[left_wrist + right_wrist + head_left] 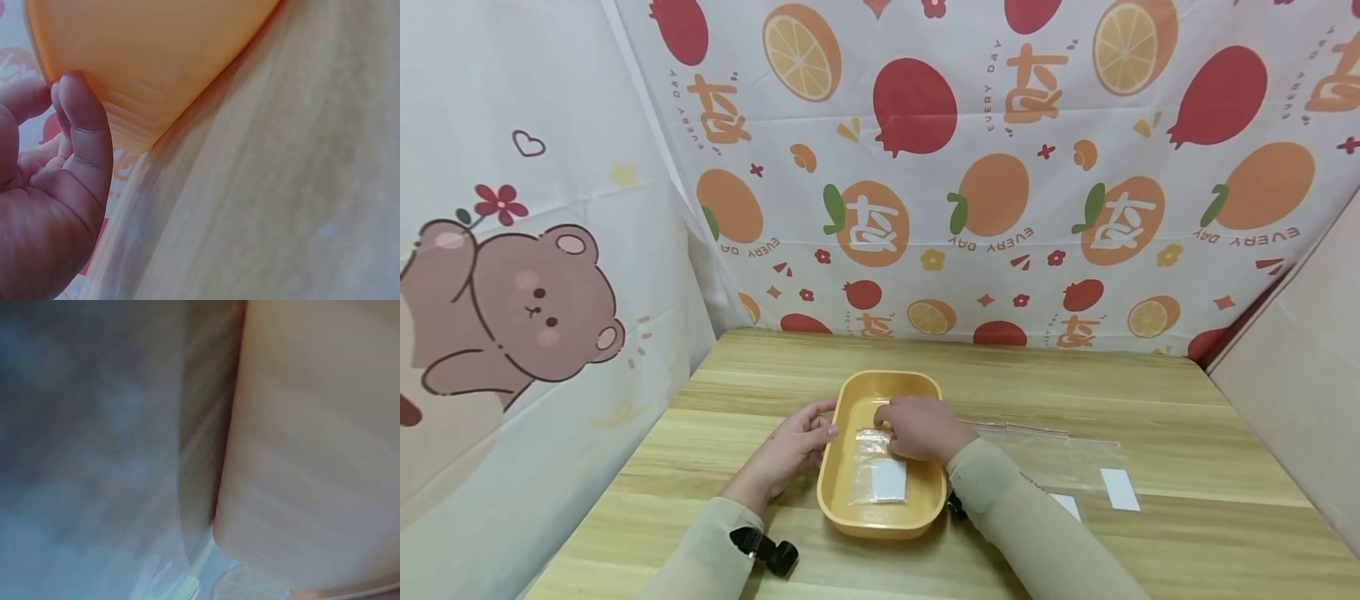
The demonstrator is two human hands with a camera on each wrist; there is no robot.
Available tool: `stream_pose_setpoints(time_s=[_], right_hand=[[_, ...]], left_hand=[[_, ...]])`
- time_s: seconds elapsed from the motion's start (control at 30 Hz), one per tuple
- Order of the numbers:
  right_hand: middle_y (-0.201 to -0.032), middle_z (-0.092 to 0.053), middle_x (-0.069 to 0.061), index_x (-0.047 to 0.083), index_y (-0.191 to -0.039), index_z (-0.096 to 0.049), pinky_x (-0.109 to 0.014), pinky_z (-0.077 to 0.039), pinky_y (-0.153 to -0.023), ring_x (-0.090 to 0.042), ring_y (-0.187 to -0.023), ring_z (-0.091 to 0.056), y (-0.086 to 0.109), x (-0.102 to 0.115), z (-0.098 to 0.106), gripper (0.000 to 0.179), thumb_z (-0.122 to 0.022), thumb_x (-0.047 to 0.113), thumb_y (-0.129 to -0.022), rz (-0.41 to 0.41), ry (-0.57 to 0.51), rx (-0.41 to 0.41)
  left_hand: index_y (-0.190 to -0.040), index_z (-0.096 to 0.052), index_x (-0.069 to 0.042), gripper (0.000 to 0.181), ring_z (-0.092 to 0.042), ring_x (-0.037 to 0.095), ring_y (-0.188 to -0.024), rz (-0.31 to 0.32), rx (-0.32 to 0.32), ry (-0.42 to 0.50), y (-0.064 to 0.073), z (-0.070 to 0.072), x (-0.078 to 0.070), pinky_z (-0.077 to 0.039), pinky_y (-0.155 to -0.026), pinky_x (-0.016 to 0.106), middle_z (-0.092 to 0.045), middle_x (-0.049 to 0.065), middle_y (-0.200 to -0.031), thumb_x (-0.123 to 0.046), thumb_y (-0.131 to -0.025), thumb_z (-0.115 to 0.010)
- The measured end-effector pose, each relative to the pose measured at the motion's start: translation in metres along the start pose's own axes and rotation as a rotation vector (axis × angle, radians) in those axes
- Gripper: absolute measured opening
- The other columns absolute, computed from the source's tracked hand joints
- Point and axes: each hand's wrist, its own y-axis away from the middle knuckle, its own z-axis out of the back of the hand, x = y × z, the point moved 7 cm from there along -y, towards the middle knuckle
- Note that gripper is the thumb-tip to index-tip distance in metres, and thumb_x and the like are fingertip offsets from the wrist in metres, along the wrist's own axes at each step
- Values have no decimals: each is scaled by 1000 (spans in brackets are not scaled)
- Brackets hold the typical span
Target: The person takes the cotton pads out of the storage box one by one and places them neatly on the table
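Observation:
A yellow plastic tray (831, 487) with rounded corners sits on the wooden table. Inside it lies a clear zip bag (863, 475) with a white card (889, 481) in its lower part. My left hand (786, 450) holds the tray's left side, thumb and fingers at the rim; the left wrist view shows the left hand (59, 169) against the tray's outer wall (169, 56). Over the tray, my right hand (921, 427) has curled fingers at the bag's upper right corner, pinching it. The fingertips are partly hidden. The right wrist view shows the tray's side (312, 456), not the hand.
Right of the tray, more clear zip bags (1045, 450) lie flat on the table, with white cards (1120, 489) in them; the right forearm covers part of them. A fruit-print cloth (917, 287) hangs behind the table, and a bear-print cloth (542, 308) hangs at the left.

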Motion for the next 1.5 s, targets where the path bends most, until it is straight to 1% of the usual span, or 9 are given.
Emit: stream_pose_setpoints(time_s=[0.13,0.33,0.53,0.8,1.0,1.17,1.3,1.4,1.5], right_hand=[[-96,-59,11,28,-114,-71,-35,-49,-78,-11,-87,-57,1,1,-2,26,-71,22,-89,-6,2,11],[-88,-55,11,27,-104,-70,-33,-46,-71,-12,-78,-53,2,2,-4,16,-68,18,-91,-1,-20,6],[-86,-55,11,27,-100,-68,-33,-45,-68,-12,-76,-53,0,-1,-2,16,-67,16,-90,1,-3,-13],[-92,-63,11,25,-112,-71,-34,-50,-73,-10,-81,-57,3,-2,2,23,-65,14,-92,-7,-49,-20],[-84,-61,12,24,-116,-68,-31,-47,-69,-11,-76,-56,1,-5,4,26,-67,16,-91,-8,-87,-49],[-78,-58,11,24,-97,-68,-30,-45,-65,-11,-72,-53,1,-3,5,11,-68,15,-91,20,-124,-77],[-74,-54,11,26,-78,-62,-27,-42,-61,-9,-70,-51,3,-2,5,16,-67,15,-89,47,-150,-110],[-72,-52,11,28,-74,-57,-27,-41,-61,-9,-69,-51,4,-3,9,20,-66,17,-88,56,-169,-141],[-70,-50,11,28,-76,-54,-26,-40,-60,-8,-68,-50,5,-2,11,19,-64,21,-90,64,-212,-152]], left_hand=[[-154,-33,0,58,-62,20,-84,5,1,-1,2,-1,2,-58,-72,33,-57,16,-104,-11,-102,-58],[-154,-32,0,58,-62,20,-85,11,0,-3,3,-1,5,-58,-72,34,-57,17,-104,-9,-102,-56],[-153,-33,-1,57,-62,19,-85,7,-12,-3,-1,0,4,-58,-73,33,-57,16,-104,-10,-102,-56],[-154,-32,1,57,-61,19,-84,10,7,-5,-1,-3,4,-57,-72,33,-57,16,-104,-10,-103,-56],[-154,-32,1,59,-59,17,-83,-6,-8,4,0,-1,1,-56,-71,30,-57,15,-103,-10,-102,-58],[-154,-31,1,60,-60,19,-85,3,-3,-2,4,-3,1,-56,-72,32,-57,14,-103,-12,-102,-58],[-153,-32,1,59,-59,18,-84,10,-2,-4,3,-3,4,-56,-72,32,-57,13,-101,-11,-102,-58],[-152,-33,1,58,-59,18,-83,-5,-5,-1,0,-2,4,-56,-71,31,-56,12,-100,-11,-102,-59],[-153,-33,0,58,-60,19,-85,0,-10,-9,2,0,3,-57,-73,33,-57,14,-102,-12,-102,-58]])
